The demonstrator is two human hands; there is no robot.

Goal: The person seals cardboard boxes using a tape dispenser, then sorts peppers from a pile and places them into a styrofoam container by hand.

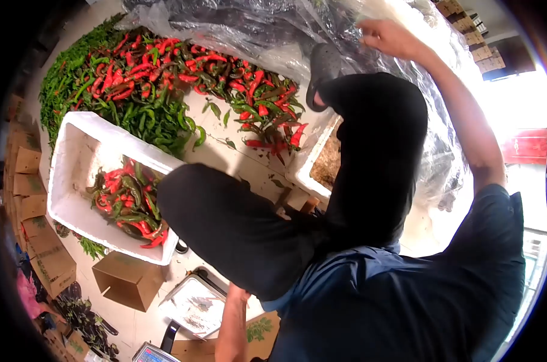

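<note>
My right hand (387, 37) is raised at the top, over the crumpled clear plastic sheeting (273, 30). Its fingers are loosely apart with nothing seen in them. Most of my left hand (240, 293) is hidden under my thigh, close to the metal scale tray (195, 304), so its fingers do not show. At the left, a white foam box (74, 175) holds red and green chili peppers (129, 199). Beyond it a large pile of red and green chili peppers (126, 75) spreads over the floor.
Another foam box (322, 166) with brown matter inside is partly behind my leg. A cardboard box (129, 280) stands beside the scale display (154, 353). Several cartons (47, 253) line the left edge, with dark eggplants (86, 317) near them.
</note>
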